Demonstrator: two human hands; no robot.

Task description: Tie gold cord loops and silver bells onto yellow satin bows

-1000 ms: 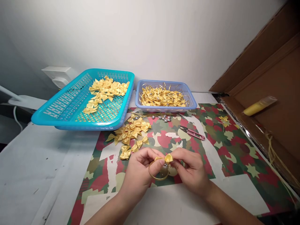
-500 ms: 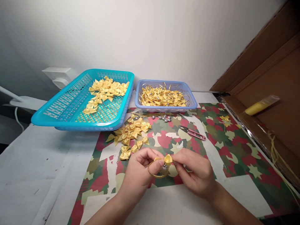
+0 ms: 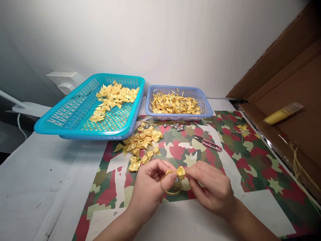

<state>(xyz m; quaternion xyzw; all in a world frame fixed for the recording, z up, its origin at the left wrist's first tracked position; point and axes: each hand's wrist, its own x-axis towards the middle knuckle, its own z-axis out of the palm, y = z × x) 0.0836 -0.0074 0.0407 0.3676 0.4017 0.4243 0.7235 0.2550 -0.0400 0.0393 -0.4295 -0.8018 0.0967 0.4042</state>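
Between my hands is a yellow satin bow (image 3: 181,172) with a gold cord loop (image 3: 171,193) hanging below it and a small silver bell (image 3: 177,179) at its middle. My left hand (image 3: 150,182) pinches the bow's left side and the cord between thumb and forefinger. From the other side, the fingertips of my right hand (image 3: 210,184) are closed at the bow's right edge. Just beyond my left hand lies a pile of loose yellow bows (image 3: 142,142). Pink thread snips (image 3: 208,144) rest on the patterned sheet past my right hand.
A turquoise basket (image 3: 47,129) holding yellow bows stands at the left. Behind, a lilac basket (image 3: 209,110) is filled with bows on gold cords. Several silver bells (image 3: 179,127) and gold cords (image 3: 160,123) lie before it. A cardboard box (image 3: 288,83) borders the right, with a yellow tube (image 3: 282,113).
Both hands keep their pinch on the bow. The cord loop has swung slightly lower and right, and the whole view has shifted a little.
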